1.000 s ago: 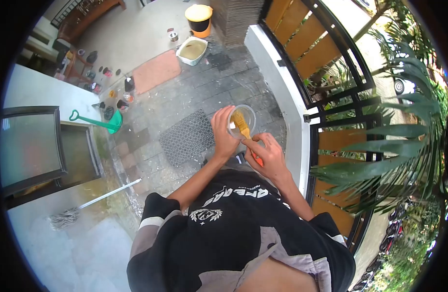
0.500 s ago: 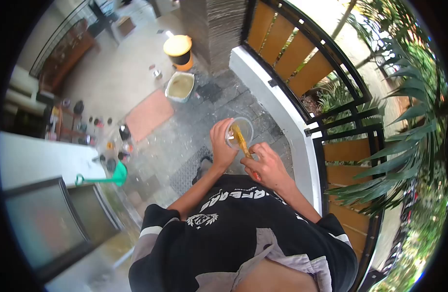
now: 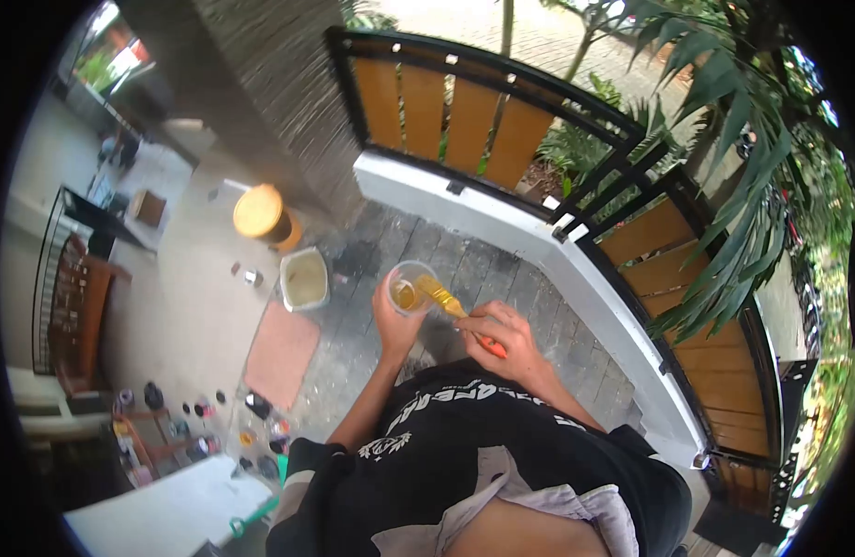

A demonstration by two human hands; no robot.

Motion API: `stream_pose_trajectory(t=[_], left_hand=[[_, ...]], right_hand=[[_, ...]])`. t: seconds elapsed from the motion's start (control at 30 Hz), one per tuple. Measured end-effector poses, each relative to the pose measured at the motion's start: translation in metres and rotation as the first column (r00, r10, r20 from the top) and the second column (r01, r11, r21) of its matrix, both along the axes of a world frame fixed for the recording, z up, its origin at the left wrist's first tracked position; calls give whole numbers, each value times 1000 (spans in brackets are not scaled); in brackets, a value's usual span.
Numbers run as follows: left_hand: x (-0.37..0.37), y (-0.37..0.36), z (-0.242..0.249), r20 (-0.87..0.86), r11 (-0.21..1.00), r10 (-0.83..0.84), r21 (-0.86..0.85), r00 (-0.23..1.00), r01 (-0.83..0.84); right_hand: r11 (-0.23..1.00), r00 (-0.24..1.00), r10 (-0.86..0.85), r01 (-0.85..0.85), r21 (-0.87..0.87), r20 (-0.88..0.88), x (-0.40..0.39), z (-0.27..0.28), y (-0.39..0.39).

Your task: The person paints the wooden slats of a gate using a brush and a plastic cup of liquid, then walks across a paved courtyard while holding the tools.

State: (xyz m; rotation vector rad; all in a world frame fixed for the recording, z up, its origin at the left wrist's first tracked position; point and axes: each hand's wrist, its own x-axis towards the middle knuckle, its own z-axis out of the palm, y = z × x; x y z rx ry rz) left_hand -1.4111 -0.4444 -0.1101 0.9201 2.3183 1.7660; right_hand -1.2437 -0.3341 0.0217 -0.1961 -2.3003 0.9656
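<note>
My left hand (image 3: 394, 318) is wrapped round a clear plastic cup (image 3: 416, 268), tilted so that I see yellowish-brown paint at its bottom. In my right hand (image 3: 504, 336) is a paintbrush (image 3: 454, 306) with an orange-red handle end. Its bristles are coated in yellow-brown paint and lie at the cup's right rim. Both hands are in front of my black shirt, above the paved floor.
A low white wall (image 3: 465, 202) carries a fence of brown slats (image 3: 469, 121) in black frames. Palm leaves (image 3: 725, 223) overhang it at right. On the floor are a square tub (image 3: 305, 280), a yellow-lidded bucket (image 3: 262, 213), a pink mat (image 3: 282, 353) and several small containers.
The brush has come from inside the cup to its right rim, and my right hand has moved away from the cup. My view has turned toward the fence.
</note>
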Motion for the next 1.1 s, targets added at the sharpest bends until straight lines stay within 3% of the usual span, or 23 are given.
stream_pose_trajectory(t=[0.07,0.13,0.2,0.3,0.33,0.4,0.47,0.57,0.77,0.87,0.93,1.0,1.1], left_hand=[[-13,23,-9,9,999,-29,47,1000,28],[-27,51,3,183,983,-66,181,981,32],[-42,74,12,160,983,-123,156,979,98],[-65,111,25,159,971,-199,166,967,173],[-71,122,35,182,968,-214,171,960,183],[-87,147,44,218,963,-238,177,947,202],[-105,173,47,283,944,-283,251,916,214],[-133,215,54,249,931,-329,248,911,268],[-220,318,95,278,904,-381,315,882,291],[-291,379,109,132,821,-481,414,867,393],[-338,424,126,112,759,-556,473,823,448],[-383,470,152,-73,722,-563,441,823,533],[-435,532,186,-143,703,-572,421,807,573]], right_hand=[[997,997,-67,67,-27,-31,-10,4,12],[968,981,-179,161,-195,-79,-30,2,29],[946,971,-216,183,-267,-98,-50,3,51],[650,919,-344,85,-755,-193,-80,-1,85],[648,910,-366,100,-755,-193,-85,-2,98],[266,846,-473,-130,-955,-247,-92,-5,126],[213,843,-497,-109,-971,-203,-93,-3,148],[69,771,-620,-135,-988,-149,-90,-7,176],[36,632,-768,-125,-991,-108,-99,-15,234],[22,517,-852,-123,-992,-83,-126,-14,265],[152,519,-825,-175,-973,-222,-144,-17,291],[142,452,-869,-163,-976,-202,-180,-13,321],[213,381,-889,-148,-966,-254,-221,3,359]])
